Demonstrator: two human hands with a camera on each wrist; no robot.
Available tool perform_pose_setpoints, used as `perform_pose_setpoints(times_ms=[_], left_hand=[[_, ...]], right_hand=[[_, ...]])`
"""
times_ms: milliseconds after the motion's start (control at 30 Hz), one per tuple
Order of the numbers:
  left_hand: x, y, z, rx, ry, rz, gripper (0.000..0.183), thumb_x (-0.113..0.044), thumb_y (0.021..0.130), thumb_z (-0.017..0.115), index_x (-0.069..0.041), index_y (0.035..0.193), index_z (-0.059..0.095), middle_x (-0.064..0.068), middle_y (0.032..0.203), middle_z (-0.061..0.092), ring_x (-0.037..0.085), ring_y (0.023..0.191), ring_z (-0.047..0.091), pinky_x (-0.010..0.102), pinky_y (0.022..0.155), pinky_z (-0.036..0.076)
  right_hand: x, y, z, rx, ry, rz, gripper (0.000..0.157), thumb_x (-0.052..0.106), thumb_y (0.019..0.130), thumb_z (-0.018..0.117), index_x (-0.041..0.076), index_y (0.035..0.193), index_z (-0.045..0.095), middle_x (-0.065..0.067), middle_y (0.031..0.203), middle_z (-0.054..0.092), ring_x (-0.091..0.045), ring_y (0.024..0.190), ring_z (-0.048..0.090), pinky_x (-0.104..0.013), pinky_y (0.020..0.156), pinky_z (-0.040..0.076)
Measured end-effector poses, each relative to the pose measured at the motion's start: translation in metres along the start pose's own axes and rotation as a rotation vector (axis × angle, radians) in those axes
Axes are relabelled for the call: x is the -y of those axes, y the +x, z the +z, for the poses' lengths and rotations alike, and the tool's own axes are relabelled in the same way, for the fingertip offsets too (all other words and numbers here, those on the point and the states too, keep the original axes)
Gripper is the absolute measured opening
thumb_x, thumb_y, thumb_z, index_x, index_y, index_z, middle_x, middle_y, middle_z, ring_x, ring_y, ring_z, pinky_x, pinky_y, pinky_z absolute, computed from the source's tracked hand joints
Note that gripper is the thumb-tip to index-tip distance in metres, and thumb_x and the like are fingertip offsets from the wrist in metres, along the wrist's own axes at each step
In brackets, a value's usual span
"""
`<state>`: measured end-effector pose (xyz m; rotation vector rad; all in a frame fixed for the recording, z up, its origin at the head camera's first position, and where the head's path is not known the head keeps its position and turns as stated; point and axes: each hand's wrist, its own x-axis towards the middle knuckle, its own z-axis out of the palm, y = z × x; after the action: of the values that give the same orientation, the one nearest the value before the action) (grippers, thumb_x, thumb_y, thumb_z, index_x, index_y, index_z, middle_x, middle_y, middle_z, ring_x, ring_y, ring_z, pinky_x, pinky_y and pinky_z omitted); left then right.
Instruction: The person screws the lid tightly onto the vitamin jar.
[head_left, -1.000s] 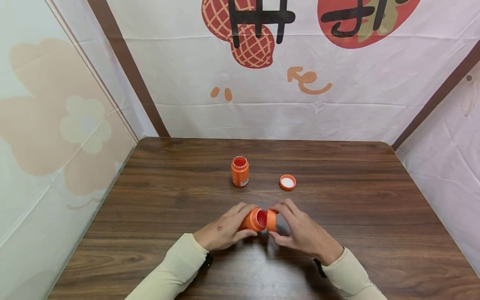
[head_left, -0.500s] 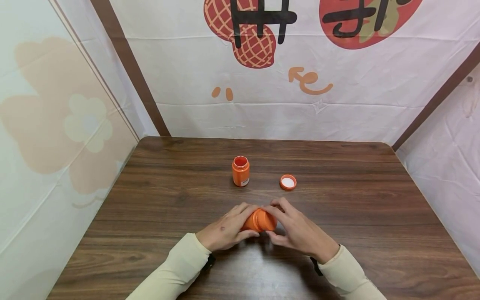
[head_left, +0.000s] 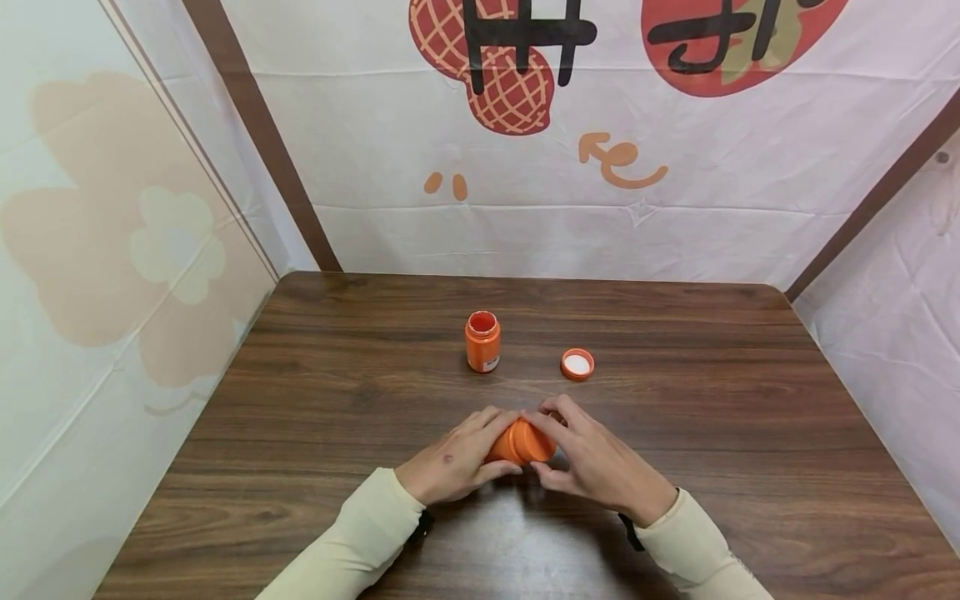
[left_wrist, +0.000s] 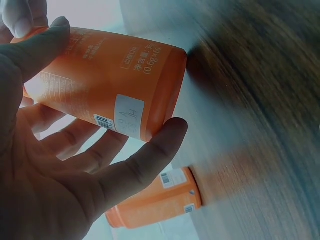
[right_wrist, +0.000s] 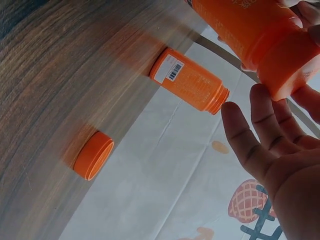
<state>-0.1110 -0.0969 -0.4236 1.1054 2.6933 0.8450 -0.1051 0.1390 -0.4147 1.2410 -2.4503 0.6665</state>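
Observation:
My left hand (head_left: 457, 457) grips an orange plastic bottle (head_left: 502, 447) that leans to the right, low over the table. In the left wrist view, the thumb and fingers lie around the bottle (left_wrist: 100, 75), which bears a white barcode label. My right hand (head_left: 596, 458) holds an orange screw cap (head_left: 536, 442) over the bottle's mouth by its sides. The right wrist view has the cap (right_wrist: 290, 65) on the bottle neck, with the right fingertips against its rim. Whether the threads are engaged cannot be seen.
Beyond the hands, a second orange bottle (head_left: 482, 346) stands upright without a cap. To its right an orange cap (head_left: 577, 364) lies with its white liner upward. The brown wooden table (head_left: 360, 358) ends at a printed cloth wall (head_left: 525, 233).
The cap has moved left from beside the bottle's open mouth onto it, and the red inside is now covered. Over the last half second the hands have barely moved.

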Motion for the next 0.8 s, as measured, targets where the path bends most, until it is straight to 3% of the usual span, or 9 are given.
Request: perform_pose_setpoints(times_ms=[267,500,667,800], left_hand=[[-0.0018,0.0008,0.0008,-0.016,0.012,0.008,0.062,-0.036,0.094,0.069,-0.010,0.146,0.045,0.001,0.121,0.054,0.013,0.097,0.051,0.031,0.086,0.048],[-0.0023,0.0017,0.0014,-0.019,0.020,0.011,0.058,-0.033,0.095,0.069,-0.010,0.143,0.046,0.001,0.121,0.054,0.013,0.097,0.051,0.032,0.085,0.049],[-0.0023,0.0023,0.0016,-0.024,0.026,0.011,0.055,-0.031,0.095,0.070,-0.010,0.141,0.048,0.001,0.121,0.055,0.013,0.098,0.052,0.033,0.085,0.049],[-0.0021,0.0026,0.0014,-0.011,0.012,0.001,0.055,-0.030,0.095,0.070,-0.012,0.141,0.048,0.000,0.122,0.054,0.013,0.100,0.053,0.033,0.088,0.049]], right_hand=[[0.0005,0.0001,-0.0010,0.016,0.013,0.041,0.055,0.020,0.080,0.081,0.001,0.127,0.062,-0.010,0.115,0.054,-0.014,0.088,0.059,-0.027,0.074,0.054],[0.0006,0.0002,-0.0019,0.009,0.003,0.095,0.051,0.028,0.083,0.083,0.000,0.121,0.065,-0.006,0.106,0.056,-0.011,0.074,0.057,-0.021,0.064,0.051],[0.0010,0.0024,-0.0023,-0.004,-0.043,0.149,0.049,0.049,0.087,0.075,0.004,0.104,0.067,0.001,0.088,0.053,-0.007,0.062,0.048,-0.019,0.056,0.043],[0.0022,0.0051,0.0004,0.000,-0.049,0.233,0.052,0.062,0.088,0.066,0.011,0.084,0.058,0.008,0.072,0.046,-0.005,0.056,0.042,-0.019,0.052,0.037]])
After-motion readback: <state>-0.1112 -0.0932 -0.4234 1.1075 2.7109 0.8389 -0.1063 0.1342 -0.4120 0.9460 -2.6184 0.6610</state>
